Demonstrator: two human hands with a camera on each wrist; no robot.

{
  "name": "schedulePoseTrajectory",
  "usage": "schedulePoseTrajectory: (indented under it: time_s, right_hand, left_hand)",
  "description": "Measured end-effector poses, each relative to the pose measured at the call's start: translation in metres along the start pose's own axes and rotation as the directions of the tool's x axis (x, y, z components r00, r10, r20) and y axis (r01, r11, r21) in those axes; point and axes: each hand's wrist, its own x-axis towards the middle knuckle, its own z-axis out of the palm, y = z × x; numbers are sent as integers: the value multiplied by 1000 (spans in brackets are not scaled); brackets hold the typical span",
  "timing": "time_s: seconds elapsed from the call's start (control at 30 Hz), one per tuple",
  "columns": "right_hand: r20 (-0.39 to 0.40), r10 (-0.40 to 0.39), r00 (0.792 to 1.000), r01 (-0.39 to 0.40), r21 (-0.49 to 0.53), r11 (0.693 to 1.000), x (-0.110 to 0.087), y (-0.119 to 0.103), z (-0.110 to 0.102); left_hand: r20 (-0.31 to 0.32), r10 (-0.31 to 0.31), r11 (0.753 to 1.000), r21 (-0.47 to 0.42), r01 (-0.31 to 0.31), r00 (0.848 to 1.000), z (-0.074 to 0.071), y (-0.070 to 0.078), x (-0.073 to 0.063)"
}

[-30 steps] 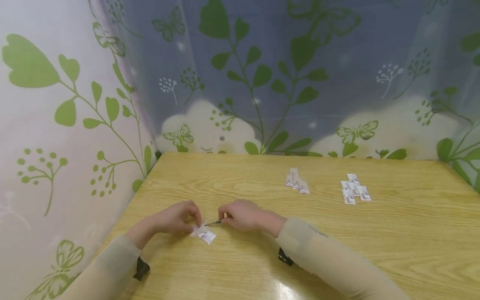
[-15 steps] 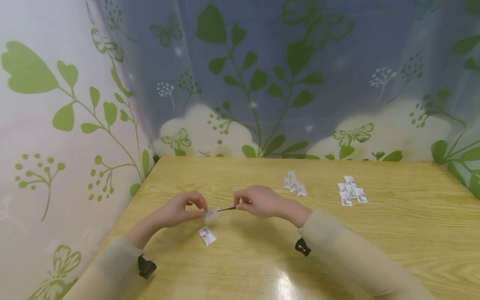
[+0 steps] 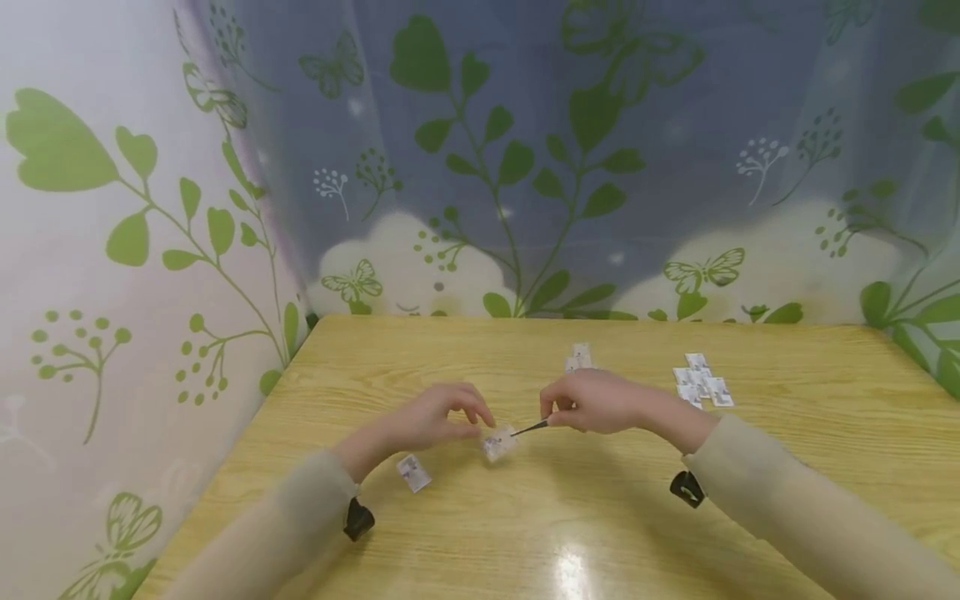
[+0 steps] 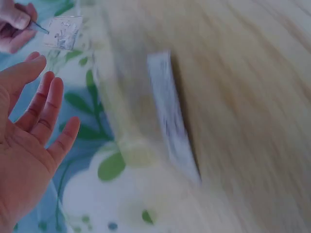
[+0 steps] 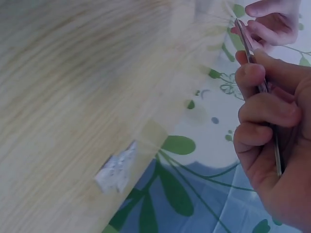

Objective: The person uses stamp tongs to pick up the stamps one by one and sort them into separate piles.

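Observation:
Between its thumb and fingers my right hand [image 3: 600, 402] grips a pair of dark metal tweezers [image 3: 531, 428], seen lengthwise in the right wrist view as slim tweezers [image 5: 272, 116]. At the tweezers' tip hangs a small printed, partly clear packet [image 3: 498, 444], held above the table. My left hand [image 3: 431, 417] is beside that packet; in the left wrist view its fingers [image 4: 46, 109] are spread and apart from the packet [image 4: 63, 33]. A single white printed packet [image 3: 414, 473] lies on the table below the left hand.
On the wooden table [image 3: 420, 550], a clear-looking packet group [image 3: 580, 357] lies at the back, partly hidden by the right hand. Farther right is a cluster of several white packets [image 3: 703, 382]. Patterned curtains [image 3: 480, 167] stand behind and at the left.
Both hands have moved right. The tweezers have lifted one packet off the other, which stays on the table. My left fingers, earlier at the lifted packet, have come away from it.

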Motion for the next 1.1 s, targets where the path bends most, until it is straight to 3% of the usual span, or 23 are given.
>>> schedulePoseTrajectory:
  time_s: [0.2, 0.47, 0.6, 0.77, 1.1]
  right_hand:
    - [33, 9, 999, -8, -22, 1000, -9, 9, 11]
    - [10, 13, 1000, -13, -58, 998, -10, 17, 23]
    - [4, 9, 1000, -9, -67, 998, -10, 19, 26]
    - [-28, -1, 1000, -1, -93, 996, -10, 20, 30]
    - [-112, -11, 994, 1, -88, 996, -9, 25, 40]
  left_hand:
    - [106, -7, 997, 77, -2, 994, 20, 1, 18]
    - [185, -52, 995, 94, 35, 981, 34, -3, 26]
    - [219, -69, 986, 162, 33, 973, 36, -3, 29]
    - [233, -97, 968, 249, 37, 968, 36, 0, 33]
    - [183, -147, 965, 244, 100, 972, 38, -2, 31]
